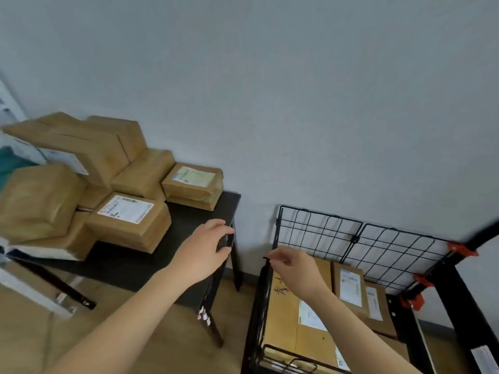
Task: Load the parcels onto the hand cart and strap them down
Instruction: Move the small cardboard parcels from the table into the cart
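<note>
right hand (294, 268) pinching black strap (267, 263) end at fingertips, by hand cart (324, 233) left rim, left hand (208, 247) curled round dark piece (226, 241), identity unclear, at table (189, 211) corner

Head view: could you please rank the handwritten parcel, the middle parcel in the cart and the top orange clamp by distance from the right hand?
1. Handwritten parcel, directly under the right hand.
2. Middle parcel, one place further right.
3. Top orange clamp, far off to the right, by the wall.

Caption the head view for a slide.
Left hand grips black table corner; right hand pinches thin black strap at black wire cart holding brown cardboard parcels.
</note>
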### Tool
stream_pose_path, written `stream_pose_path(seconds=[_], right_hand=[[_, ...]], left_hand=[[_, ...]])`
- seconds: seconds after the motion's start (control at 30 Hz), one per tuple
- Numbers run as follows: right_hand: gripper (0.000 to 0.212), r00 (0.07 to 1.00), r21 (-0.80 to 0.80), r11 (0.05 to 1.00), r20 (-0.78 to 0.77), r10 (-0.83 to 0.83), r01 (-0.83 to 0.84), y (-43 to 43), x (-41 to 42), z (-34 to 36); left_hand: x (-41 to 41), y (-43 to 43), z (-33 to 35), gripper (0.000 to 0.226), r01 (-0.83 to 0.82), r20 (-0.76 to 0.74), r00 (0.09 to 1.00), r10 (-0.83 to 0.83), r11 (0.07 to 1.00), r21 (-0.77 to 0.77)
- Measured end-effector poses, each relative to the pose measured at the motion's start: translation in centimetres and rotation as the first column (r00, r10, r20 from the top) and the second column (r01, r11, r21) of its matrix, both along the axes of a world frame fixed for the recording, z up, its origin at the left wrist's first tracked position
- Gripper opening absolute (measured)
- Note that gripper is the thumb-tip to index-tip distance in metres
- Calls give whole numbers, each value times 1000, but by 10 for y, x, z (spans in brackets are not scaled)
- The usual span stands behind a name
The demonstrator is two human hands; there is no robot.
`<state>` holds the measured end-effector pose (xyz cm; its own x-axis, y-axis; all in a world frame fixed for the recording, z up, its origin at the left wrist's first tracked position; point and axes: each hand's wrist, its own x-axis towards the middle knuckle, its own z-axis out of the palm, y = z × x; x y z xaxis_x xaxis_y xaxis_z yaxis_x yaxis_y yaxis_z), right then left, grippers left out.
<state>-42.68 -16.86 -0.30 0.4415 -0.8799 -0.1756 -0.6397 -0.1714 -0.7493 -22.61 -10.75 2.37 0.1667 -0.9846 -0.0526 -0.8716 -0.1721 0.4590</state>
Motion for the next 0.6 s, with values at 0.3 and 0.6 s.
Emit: stream_pose_path(seconds=[0.3,0.6], right_hand=[[21,984,-53,984,42,171,-169,52,118,27],[23,937,-104,933,20,348,-345,64,204,47]], left_hand=[[93,102,18,42,-234,-31,972,233,970,-64],[157,144,22,43,-426,-135,901,413,900,-92]])
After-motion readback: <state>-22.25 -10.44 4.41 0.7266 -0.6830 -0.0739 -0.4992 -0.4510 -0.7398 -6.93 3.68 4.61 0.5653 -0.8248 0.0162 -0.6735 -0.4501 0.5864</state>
